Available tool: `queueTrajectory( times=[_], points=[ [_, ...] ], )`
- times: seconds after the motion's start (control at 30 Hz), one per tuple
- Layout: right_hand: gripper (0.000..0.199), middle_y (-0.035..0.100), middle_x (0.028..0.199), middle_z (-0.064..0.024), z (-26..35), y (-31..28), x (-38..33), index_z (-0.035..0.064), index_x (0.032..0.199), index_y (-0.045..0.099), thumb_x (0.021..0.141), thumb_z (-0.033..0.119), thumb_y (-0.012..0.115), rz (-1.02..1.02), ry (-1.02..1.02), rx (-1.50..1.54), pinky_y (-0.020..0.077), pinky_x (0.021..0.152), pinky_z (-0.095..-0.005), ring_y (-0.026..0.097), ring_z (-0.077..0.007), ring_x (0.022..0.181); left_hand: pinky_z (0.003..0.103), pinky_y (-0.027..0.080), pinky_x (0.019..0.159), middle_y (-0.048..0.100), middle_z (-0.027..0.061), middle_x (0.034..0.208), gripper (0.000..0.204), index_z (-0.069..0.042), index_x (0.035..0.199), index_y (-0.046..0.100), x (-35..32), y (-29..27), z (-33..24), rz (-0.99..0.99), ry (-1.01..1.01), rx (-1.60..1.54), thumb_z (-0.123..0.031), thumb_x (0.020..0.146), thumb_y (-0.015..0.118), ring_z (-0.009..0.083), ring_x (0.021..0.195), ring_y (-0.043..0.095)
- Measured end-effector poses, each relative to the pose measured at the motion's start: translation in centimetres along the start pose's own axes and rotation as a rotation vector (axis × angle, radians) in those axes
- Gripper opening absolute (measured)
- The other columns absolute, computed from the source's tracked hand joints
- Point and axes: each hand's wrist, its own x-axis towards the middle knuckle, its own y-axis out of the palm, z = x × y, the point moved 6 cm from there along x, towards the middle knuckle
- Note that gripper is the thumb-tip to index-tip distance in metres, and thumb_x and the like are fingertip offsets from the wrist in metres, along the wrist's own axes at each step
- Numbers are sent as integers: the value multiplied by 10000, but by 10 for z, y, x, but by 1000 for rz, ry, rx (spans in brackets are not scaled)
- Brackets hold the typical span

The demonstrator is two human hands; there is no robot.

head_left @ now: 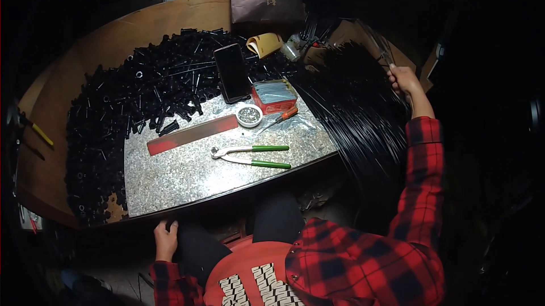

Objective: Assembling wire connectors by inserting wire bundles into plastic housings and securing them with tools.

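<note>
At far right, right hand (404, 80) closed on thin black rods (357, 107) fanned across table edge; left hand (166, 239) resting on lap, fingers loosely curled, holding nothing; pliers (252, 156) on granite slab (187, 178).

dim overall; light pools on speckled slab (227, 164) at centre frame. corners fall to black, right side darkest. table edge (113, 28) bows with fisheye. black rods (363, 118) lose detail; slight softness throughout.

A dim small workshop: a round wooden bench (113, 39) heaped with black plastic parts (113, 113), a speckled stone slab (187, 175) carrying green-handled pincers (252, 155), a dish of small metal pieces (248, 115), and bundled black rods (357, 118).
</note>
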Motion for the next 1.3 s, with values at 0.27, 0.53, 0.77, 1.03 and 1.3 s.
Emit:
queueTrajectory(
  times=[0.27, 0.53, 0.77, 1.03, 1.3],
  points=[
    [346, 448, 581, 78, 72, 50, -58, 64, 875, 554, 990, 359, 415, 80, -85, 227, 286, 373, -162, 361, 4, 433, 400, 484, 663, 639, 252, 793, 252, 73, 888, 634, 5, -3, -44, 58, 39, 41, -174, 840, 628, 388, 756, 640],
    [349, 530, 572, 31, 128, 123, -132, 43, 859, 564, 997, 326, 412, 364, -411, 294, 279, 362, -148, 390, -4, 405, 349, 510, 723, 673, 195, 876, 180, 13, 941, 666, 0, -15, -97, 108, 110, 2, -122, 830, 626, 323, 824, 668],
    [339, 522, 563, 22, 155, 188, -188, 48, 790, 557, 993, 299, 453, 599, -609, 260, 310, 400, -167, 460, -18, 450, 286, 500, 677, 680, 138, 822, 150, 26, 943, 652, 15, -49, -152, -44, 266, 5, -85, 853, 609, 191, 754, 660],
    [374, 585, 590, -40, 167, 228, -215, 31, 803, 557, 1001, 319, 423, 798, -585, 235, 325, 375, -191, 436, -42, 414, 320, 509, 667, 674, 163, 843, 143, 10, 925, 658, 15, -65, -182, -77, 361, -22, -93, 834, 619, 287, 753, 662],
    [336, 571, 586, 14, 173, 246, -235, 42, 767, 579, 988, 269, 467, 848, -697, 165, 329, 417, -185, 435, -19, 458, 344, 402, 974, 475, 182, 1345, 805, 20, 1342, 408, 29, -89, -197, -241, 425, -59, -275, 708, 807, 265, 1225, 479]
  ],
)
